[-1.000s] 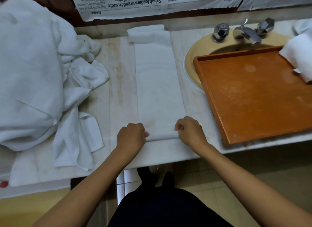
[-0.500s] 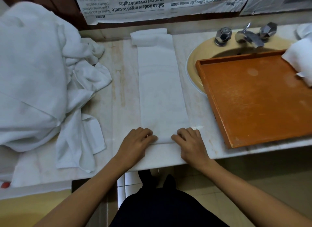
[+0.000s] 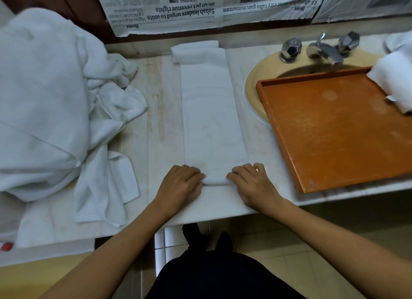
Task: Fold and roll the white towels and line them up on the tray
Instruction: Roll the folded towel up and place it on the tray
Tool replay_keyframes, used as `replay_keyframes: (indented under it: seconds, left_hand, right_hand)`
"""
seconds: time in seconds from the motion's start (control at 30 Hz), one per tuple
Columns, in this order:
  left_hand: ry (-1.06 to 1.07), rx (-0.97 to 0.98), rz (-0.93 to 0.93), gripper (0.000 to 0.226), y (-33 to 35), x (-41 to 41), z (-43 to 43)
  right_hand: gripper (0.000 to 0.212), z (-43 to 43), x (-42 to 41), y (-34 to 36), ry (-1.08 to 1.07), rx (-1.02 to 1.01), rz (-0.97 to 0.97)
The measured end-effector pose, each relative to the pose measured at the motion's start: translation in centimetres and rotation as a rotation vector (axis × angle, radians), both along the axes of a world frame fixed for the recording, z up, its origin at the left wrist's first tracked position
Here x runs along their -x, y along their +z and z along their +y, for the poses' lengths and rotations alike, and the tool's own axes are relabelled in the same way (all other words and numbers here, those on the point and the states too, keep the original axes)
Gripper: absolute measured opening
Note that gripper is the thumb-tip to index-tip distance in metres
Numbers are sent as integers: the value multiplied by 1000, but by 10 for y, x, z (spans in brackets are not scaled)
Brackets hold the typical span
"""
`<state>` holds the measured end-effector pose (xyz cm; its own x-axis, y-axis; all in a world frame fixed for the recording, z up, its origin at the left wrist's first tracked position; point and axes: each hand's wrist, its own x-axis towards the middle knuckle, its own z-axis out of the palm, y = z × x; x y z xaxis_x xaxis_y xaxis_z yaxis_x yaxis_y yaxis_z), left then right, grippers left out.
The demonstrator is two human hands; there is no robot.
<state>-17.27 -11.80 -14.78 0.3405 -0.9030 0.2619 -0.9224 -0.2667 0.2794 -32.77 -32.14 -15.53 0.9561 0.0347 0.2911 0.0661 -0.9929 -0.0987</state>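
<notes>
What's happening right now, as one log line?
folded towel: flat on counter, near end rolled up | left hand: grips that end | right hand: grips that end | tray: one rolled towel at far corner

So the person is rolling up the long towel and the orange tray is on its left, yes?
No. The head view shows the orange tray to the right of the long towel. The left hand and right hand do grip its near end.

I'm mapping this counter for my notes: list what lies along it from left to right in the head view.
pile of loose white towels → folded towel strip → orange tray → rolled towel at the tray's far right corner. The sink is left out, since the tray covers part of it.
</notes>
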Motion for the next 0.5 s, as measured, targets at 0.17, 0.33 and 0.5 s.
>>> replay_keyframes:
  seconds: [0.17, 0.33, 0.5]
  left_hand:
    - [55, -132, 292, 32, 13, -12, -3]
    - [215, -214, 516, 20, 20, -22, -3]
    - [288, -127, 534, 17, 18, -21, -7]
  right_hand:
    - [32, -2, -12, 12, -116, -273, 155]
    - [23, -5, -20, 24, -314, -756, 382]
    - [23, 2, -37, 35, -558, -916, 421]
